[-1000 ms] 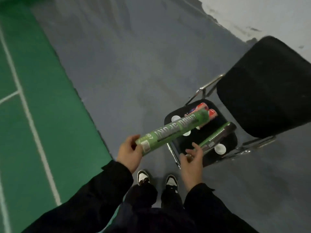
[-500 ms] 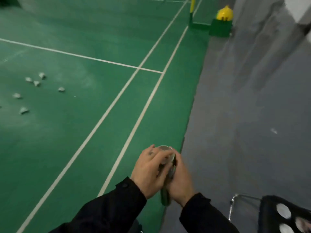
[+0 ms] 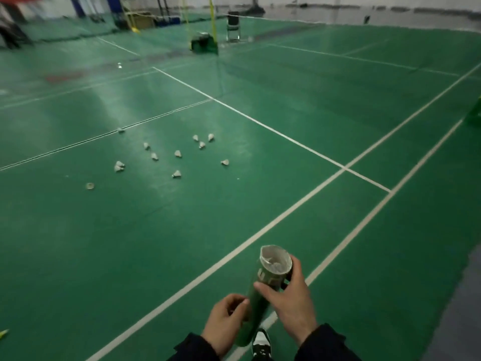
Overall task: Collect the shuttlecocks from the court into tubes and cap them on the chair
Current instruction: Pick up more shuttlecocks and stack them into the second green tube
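I hold a green shuttlecock tube (image 3: 256, 306) upright and tilted, low in the head view. Its uncapped mouth (image 3: 276, 259) faces up, with white feathers visible inside. My right hand (image 3: 292, 303) grips the tube just below the mouth. Further down, my left hand (image 3: 226, 321) is curled against the tube's left side; what lies inside its fingers is hidden. Several white shuttlecocks (image 3: 177, 153) lie scattered on the green court ahead and to the left, well beyond my hands. The chair with the other tubes is out of view.
A small round ring, like a cap (image 3: 90, 186), lies on the floor left of the shuttlecocks. A net post with a dark base (image 3: 204, 44) and a distant chair (image 3: 233, 26) stand far ahead. My shoe (image 3: 261, 342) rests on a white line. Grey floor (image 3: 463, 316) borders the court at right.
My view has swung from the chair to the open court. The tube went from lying across my hands to upright, my left hand came off its top, and the mouth now shows uncovered.
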The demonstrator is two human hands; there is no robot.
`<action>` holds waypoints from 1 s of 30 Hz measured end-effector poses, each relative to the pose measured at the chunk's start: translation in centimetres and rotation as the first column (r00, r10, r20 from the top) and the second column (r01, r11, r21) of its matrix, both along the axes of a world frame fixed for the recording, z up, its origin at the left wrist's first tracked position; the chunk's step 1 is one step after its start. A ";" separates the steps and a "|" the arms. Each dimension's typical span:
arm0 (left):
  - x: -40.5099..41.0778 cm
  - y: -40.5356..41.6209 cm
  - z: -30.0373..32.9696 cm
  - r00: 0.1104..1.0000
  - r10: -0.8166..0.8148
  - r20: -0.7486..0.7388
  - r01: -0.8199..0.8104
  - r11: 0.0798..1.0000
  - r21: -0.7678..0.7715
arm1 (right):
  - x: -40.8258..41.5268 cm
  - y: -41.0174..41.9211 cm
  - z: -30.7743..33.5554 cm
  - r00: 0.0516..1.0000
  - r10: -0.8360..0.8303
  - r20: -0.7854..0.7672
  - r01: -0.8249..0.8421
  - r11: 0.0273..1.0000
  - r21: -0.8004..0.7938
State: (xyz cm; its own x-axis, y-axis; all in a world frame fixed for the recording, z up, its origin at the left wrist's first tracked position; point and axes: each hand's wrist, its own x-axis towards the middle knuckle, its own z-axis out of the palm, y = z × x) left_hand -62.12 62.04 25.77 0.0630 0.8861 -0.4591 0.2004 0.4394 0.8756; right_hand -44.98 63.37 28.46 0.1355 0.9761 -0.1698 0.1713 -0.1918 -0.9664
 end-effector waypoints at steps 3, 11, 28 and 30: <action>-2.1 8.5 -0.2 0.997 0.072 0.027 -0.069 0.995 -0.073 | -2.8 9.3 -0.3 0.993 0.111 -0.037 -0.111 0.994 0.013; -8.7 28.0 4.0 0.917 0.390 0.085 -0.376 0.915 -0.145 | -11.1 32.4 2.4 0.921 0.386 -0.058 -0.385 0.922 0.039; -19.9 66.7 2.7 0.568 0.757 0.324 -0.566 0.645 -0.514 | -25.2 73.8 1.0 0.843 0.537 0.034 -0.537 0.843 -0.027; -21.4 71.9 2.9 0.567 0.752 0.337 -0.547 0.649 -0.529 | -26.8 78.8 1.1 0.842 0.536 0.060 -0.535 0.844 -0.024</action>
